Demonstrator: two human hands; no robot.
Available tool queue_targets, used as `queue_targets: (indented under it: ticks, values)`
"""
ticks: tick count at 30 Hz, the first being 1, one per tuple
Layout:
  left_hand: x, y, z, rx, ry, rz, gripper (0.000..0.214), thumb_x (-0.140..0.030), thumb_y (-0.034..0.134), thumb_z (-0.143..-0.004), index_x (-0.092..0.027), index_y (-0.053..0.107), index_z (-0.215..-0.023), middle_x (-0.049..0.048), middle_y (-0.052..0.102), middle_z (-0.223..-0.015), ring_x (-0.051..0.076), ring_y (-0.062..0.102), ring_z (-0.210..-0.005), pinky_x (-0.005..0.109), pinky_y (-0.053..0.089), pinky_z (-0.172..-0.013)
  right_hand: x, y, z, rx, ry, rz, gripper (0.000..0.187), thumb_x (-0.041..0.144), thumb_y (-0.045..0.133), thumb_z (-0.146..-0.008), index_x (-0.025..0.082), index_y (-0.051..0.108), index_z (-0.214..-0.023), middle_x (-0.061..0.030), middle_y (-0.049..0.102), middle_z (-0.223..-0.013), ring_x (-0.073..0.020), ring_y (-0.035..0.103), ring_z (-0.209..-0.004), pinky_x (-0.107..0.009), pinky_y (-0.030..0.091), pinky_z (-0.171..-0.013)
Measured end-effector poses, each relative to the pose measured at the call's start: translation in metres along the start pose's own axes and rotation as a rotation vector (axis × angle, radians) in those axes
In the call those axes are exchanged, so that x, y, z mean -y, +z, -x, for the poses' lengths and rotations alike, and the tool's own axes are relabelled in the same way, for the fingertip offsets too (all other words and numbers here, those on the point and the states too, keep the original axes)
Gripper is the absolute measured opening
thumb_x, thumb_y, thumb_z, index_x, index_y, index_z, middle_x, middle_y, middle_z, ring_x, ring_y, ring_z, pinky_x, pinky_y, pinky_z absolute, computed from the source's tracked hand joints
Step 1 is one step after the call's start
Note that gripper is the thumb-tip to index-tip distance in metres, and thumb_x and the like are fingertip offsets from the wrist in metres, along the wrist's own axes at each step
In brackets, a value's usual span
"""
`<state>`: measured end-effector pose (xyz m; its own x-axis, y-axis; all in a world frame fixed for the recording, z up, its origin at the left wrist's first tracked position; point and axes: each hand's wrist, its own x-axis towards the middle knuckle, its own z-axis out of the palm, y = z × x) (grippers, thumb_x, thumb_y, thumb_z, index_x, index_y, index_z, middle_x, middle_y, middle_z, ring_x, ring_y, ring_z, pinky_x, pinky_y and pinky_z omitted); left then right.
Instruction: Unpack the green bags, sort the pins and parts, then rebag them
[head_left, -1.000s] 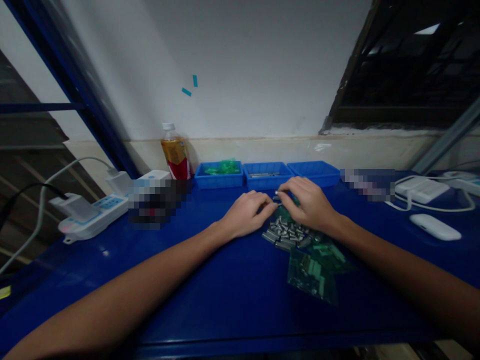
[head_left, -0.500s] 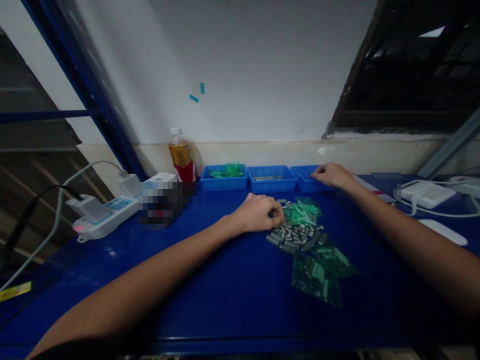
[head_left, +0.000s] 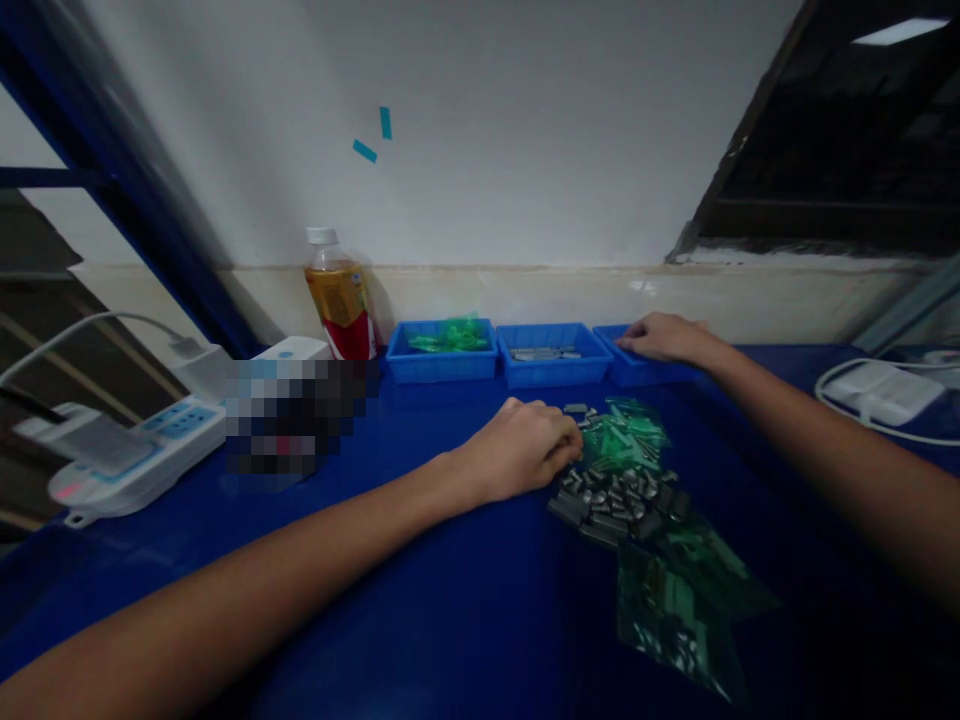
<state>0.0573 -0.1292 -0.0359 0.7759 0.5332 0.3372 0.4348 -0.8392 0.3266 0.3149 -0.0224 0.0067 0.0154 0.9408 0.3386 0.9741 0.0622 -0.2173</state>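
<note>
Hands apart: right hand (head_left: 664, 338) over right bin (head_left: 639, 374), left hand (head_left: 529, 445) beside metal parts (head_left: 626, 493).
Both part-curled, can't tell if anything's held; best drop right hand low, inside bin walls.

1. The blue bench (head_left: 450, 620) spreads beneath my left grip (head_left: 525, 447) and right grip (head_left: 661, 338).
2. Right of my left grip I have metal parts (head_left: 626, 497) and green bags (head_left: 679, 612).
3. Three blue trays (head_left: 559, 373) stand beyond it, the rightmost at my right grip.
4. Left of both, I see a bottle (head_left: 341, 300) and power strip (head_left: 180, 418).
</note>
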Motion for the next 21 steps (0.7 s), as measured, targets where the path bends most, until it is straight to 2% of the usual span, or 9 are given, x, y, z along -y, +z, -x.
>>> queue_targets:
  ticks: [1, 2, 4, 5, 6, 9, 12, 16, 21]
  values:
    - [0.003, 0.001, 0.0, -0.036, -0.029, 0.042, 0.013, -0.02, 0.051, -0.087, -0.018, 0.064, -0.087, 0.0024, 0.068, -0.085, 0.016, 0.061, -0.08, 0.028, 0.043, -0.073, 0.005, -0.002, 0.011, -0.001, 0.007, 0.02, 0.021, 0.035, 0.067, -0.07, 0.015, 0.07, -0.067, -0.0104, 0.066, -0.063, -0.0287, 0.062, -0.07, -0.043, 0.042, -0.068]
    - [0.006, 0.002, 0.0, -0.08, -0.073, 0.094, 0.013, -0.02, 0.051, -0.087, -0.018, 0.064, -0.088, 0.0026, 0.068, -0.084, 0.016, 0.061, -0.08, 0.027, 0.044, -0.072, 0.011, -0.003, 0.025, -0.052, -0.047, 0.015, 0.022, 0.037, 0.06, -0.077, 0.017, 0.07, -0.074, -0.0113, 0.068, -0.074, -0.03, 0.062, -0.077, -0.044, 0.042, -0.071]
    - [0.01, 0.003, 0.0, -0.178, -0.185, 0.215, 0.014, -0.021, 0.051, -0.088, -0.017, 0.064, -0.09, 0.0025, 0.068, -0.084, 0.015, 0.061, -0.078, 0.026, 0.045, -0.069, 0.026, -0.003, 0.062, -0.171, -0.245, -0.083, 0.025, 0.037, 0.049, -0.085, 0.019, 0.067, -0.084, -0.0105, 0.068, -0.087, -0.028, 0.061, -0.086, -0.042, 0.043, -0.075]
    - [0.012, 0.004, 0.0, -0.214, -0.229, 0.274, 0.014, -0.021, 0.051, -0.088, -0.017, 0.064, -0.09, 0.0022, 0.068, -0.084, 0.014, 0.061, -0.076, 0.025, 0.045, -0.067, 0.034, -0.002, 0.081, -0.182, -0.338, -0.13, 0.023, 0.036, 0.048, -0.086, 0.02, 0.065, -0.087, -0.0092, 0.068, -0.088, -0.0264, 0.061, -0.085, -0.04, 0.043, -0.075]
    - [0.013, 0.004, 0.001, -0.232, -0.251, 0.32, 0.015, -0.022, 0.05, -0.088, -0.017, 0.064, -0.091, 0.0018, 0.068, -0.084, 0.014, 0.06, -0.075, 0.024, 0.045, -0.065, 0.041, 0.0, 0.098, -0.191, -0.419, -0.158, 0.021, 0.036, 0.05, -0.086, 0.021, 0.063, -0.091, -0.0081, 0.067, -0.086, -0.0252, 0.06, -0.082, -0.039, 0.042, -0.072]
    - [0.014, 0.006, 0.003, -0.208, -0.201, 0.338, 0.014, -0.016, 0.053, -0.085, -0.017, 0.066, -0.09, 0.0015, 0.067, -0.082, 0.014, 0.06, -0.074, 0.024, 0.045, -0.065, 0.061, 0.008, 0.134, -0.085, -0.594, -0.185, 0.02, 0.034, 0.054, -0.084, 0.022, 0.057, -0.099, -0.0062, 0.066, -0.088, -0.023, 0.059, -0.079, -0.038, 0.041, -0.068]
    - [0.013, 0.008, 0.004, -0.161, -0.149, 0.284, 0.016, -0.012, 0.054, -0.082, -0.017, 0.067, -0.089, 0.0026, 0.066, -0.08, 0.015, 0.059, -0.075, 0.025, 0.044, -0.067, 0.07, 0.013, 0.142, -0.028, -0.619, -0.243, 0.016, 0.03, 0.054, -0.085, 0.022, 0.055, -0.098, -0.0058, 0.065, -0.088, -0.0219, 0.059, -0.078, -0.037, 0.041, -0.066]
    - [0.012, 0.007, 0.004, -0.169, -0.176, 0.298, 0.015, -0.016, 0.052, -0.086, -0.018, 0.067, -0.09, 0.002, 0.065, -0.076, 0.015, 0.059, -0.073, 0.026, 0.044, -0.065, 0.069, 0.015, 0.14, -0.026, -0.582, -0.281, 0.02, 0.03, 0.055, -0.084, 0.025, 0.052, -0.103, -0.0061, 0.064, -0.091, -0.0232, 0.059, -0.082, -0.038, 0.044, -0.069]
    - [0.011, 0.003, 0.003, -0.194, -0.221, 0.363, 0.011, -0.019, 0.056, -0.086, -0.019, 0.066, -0.086, 0.0003, 0.066, -0.076, 0.013, 0.06, -0.072, 0.024, 0.045, -0.064, 0.067, 0.016, 0.144, -0.026, -0.581, -0.272, 0.018, 0.033, 0.057, -0.083, 0.026, 0.051, -0.098, -0.0059, 0.064, -0.088, -0.0238, 0.059, -0.077, -0.039, 0.044, -0.065]
